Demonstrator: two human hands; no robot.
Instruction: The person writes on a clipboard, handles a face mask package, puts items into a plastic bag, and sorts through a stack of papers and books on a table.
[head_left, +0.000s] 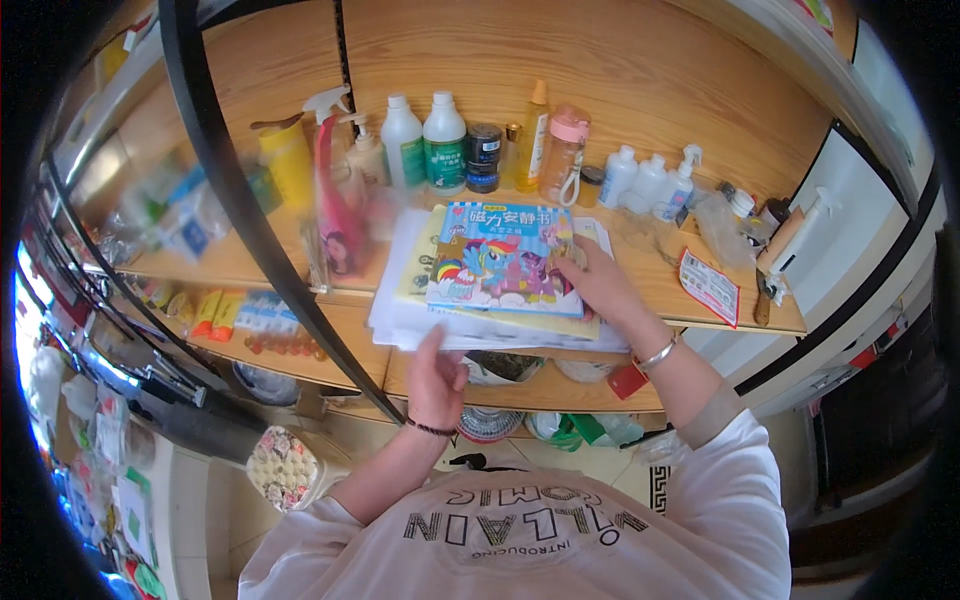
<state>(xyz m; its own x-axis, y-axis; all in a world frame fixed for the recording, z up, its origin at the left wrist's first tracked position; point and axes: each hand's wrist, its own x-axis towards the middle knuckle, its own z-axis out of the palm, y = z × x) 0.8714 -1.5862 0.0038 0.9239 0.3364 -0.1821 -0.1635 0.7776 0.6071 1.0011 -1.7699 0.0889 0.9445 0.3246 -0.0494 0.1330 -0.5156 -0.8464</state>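
A colourful children's book (505,262) with cartoon ponies on a blue cover lies on top of a stack of white and yellowish papers (400,320) on the wooden shelf. My right hand (603,283) grips the right side of this pile, its thumb over the book's edge. At the near edge of the papers is my left hand (437,382). Its thumb points up at the sheets and stands apart from the loosely curled fingers; nothing shows in it. Whether those fingers touch the papers is hard to make out.
Behind the pile stand white-and-green bottles (444,145), dark jars (484,158), a pink-lidded bottle (565,155) and white pump bottles (676,188). A pink bag-like item (340,215) is close on the left. A black shelf post (245,190) slants at left. A red-edged sheet (710,290) lies at right.
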